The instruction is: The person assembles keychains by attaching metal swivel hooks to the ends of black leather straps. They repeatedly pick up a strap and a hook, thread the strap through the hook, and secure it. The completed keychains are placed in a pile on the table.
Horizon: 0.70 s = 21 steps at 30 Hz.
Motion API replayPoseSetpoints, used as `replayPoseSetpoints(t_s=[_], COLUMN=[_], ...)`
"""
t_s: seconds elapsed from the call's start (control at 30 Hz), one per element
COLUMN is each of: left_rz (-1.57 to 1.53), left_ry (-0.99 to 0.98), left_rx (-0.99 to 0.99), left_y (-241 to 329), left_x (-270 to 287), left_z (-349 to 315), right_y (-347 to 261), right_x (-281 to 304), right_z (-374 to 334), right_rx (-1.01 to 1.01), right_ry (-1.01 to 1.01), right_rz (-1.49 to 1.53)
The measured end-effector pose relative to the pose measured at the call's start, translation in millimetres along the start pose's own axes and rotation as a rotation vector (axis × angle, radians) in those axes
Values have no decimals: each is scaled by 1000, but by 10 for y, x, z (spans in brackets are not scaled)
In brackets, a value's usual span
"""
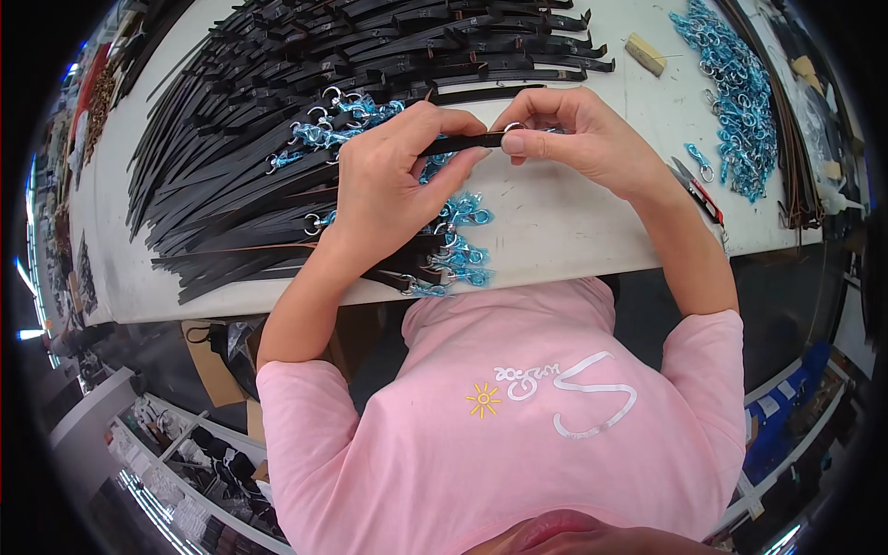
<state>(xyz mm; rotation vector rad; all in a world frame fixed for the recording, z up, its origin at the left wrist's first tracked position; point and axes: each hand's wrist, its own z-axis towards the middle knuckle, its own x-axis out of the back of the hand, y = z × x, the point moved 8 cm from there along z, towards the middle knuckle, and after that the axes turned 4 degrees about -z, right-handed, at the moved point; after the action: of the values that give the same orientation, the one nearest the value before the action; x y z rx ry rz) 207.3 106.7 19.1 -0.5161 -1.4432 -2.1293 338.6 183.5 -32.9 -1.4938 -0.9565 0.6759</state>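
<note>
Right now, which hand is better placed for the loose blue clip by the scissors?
Right hand, likely: the blue clip is closer to it. The left hand is farther, pinching the black strap. The right, also at the strap, would need freeing first.

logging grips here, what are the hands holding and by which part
A black strap: the left hand pinches it just left of the metal ring, the right hand grips it at that ring.

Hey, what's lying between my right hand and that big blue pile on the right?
In the head view, red-handled snips and a single blue-wrapped metal clasp lie between your right hand and the blue pile.
</note>
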Motion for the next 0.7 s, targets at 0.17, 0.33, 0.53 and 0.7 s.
replayPoseSetpoints(t_s=[0.17, 0.33, 0.53, 0.7], left_rz=[-6, 16, 25, 31], left_ry=[-13, -13, -23, -44], left_rx=[6, 14, 8, 17], left_y=[-30, -22, -20, -21], left_x=[-15, -13, -28, -42], left_z=[-19, -10, -9, -20], right_y=[15, 33, 51, 88], right_x=[-13, -29, -54, -65], right_z=[9, 9, 24, 35], right_rx=[1, -18, -31, -60], right_ry=[-13, -15, 2, -1], right_rz=[17, 76, 136, 117])
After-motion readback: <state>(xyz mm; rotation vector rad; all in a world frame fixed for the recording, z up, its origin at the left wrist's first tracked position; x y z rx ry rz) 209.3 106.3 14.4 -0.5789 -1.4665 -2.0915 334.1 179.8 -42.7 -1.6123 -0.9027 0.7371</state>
